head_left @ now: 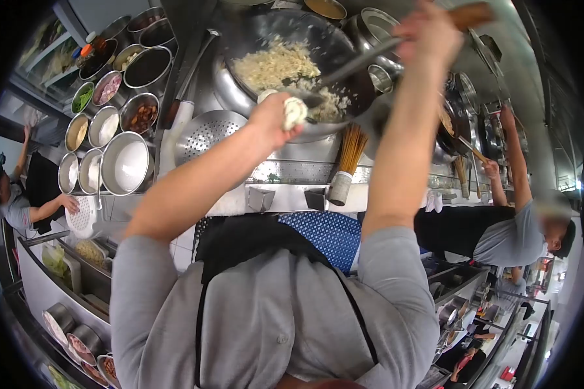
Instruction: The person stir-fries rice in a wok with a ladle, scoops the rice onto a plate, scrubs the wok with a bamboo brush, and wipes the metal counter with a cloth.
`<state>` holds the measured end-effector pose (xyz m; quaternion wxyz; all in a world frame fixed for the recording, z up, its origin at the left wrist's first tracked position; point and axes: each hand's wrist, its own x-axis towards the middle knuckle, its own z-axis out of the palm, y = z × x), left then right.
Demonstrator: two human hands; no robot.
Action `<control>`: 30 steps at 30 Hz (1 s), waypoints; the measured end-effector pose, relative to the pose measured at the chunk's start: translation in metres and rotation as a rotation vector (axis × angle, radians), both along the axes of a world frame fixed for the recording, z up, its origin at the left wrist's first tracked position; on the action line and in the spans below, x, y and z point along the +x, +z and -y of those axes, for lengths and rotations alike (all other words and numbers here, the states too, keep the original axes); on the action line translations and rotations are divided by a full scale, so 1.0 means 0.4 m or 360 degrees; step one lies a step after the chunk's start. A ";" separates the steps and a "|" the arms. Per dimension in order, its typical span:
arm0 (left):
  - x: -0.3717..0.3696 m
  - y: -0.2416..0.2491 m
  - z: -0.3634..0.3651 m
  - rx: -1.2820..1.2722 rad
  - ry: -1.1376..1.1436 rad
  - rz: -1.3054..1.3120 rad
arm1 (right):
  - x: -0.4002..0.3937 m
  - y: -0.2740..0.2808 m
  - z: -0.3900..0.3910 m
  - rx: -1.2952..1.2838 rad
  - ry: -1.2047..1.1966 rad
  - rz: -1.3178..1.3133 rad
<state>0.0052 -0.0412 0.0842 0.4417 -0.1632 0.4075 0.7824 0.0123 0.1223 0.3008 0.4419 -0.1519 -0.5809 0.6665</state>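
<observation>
Closed around a folded white cloth (294,113), our left hand (270,123) sits at the near rim of the wok (344,40); whether its fingers also grip the metal beneath, we cannot tell. Our right hand (433,40), blurred, wraps the wooden handle (472,15) of a ladle (362,63), whose head lies in the pale, loose food (276,61) inside the wok, heaped mostly to the left. We judge two hazards: too hard a sweep of the ladle could throw food over the near rim, and a slipping cloth could leave bare fingers against metal that may be hot. Farther out, we note a perforated strainer (207,133) to the left and a bamboo brush (352,150) on the near side, where spilled food could land.
</observation>
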 end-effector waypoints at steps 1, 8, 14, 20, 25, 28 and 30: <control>0.000 -0.055 -0.002 -0.0045 0.0090 -0.0107 | -0.079 -0.096 -0.020 0.0066 -0.0121 -0.0127; 0.154 -0.021 0.081 -0.0022 0.0055 0.0043 | -0.067 0.109 -0.027 0.0208 -0.0094 -0.0005; 0.025 -0.136 -0.025 -0.0058 0.0185 -0.0133 | -0.115 -0.127 -0.007 0.0169 -0.0198 -0.0276; 0.137 -0.020 0.059 -0.0096 0.0277 -0.0029 | -0.056 0.030 -0.050 0.0131 -0.0045 -0.0110; -0.106 -0.159 -0.042 -0.0234 0.0168 -0.0103 | 0.097 0.015 0.044 0.0487 0.0090 -0.0412; -0.109 -0.178 -0.062 -0.0231 0.0216 -0.0166 | 0.065 -0.239 0.004 0.0670 0.0183 -0.0897; -0.103 -0.177 -0.064 -0.0280 0.0183 -0.0170 | -0.023 -0.471 -0.039 0.0474 0.0196 -0.0628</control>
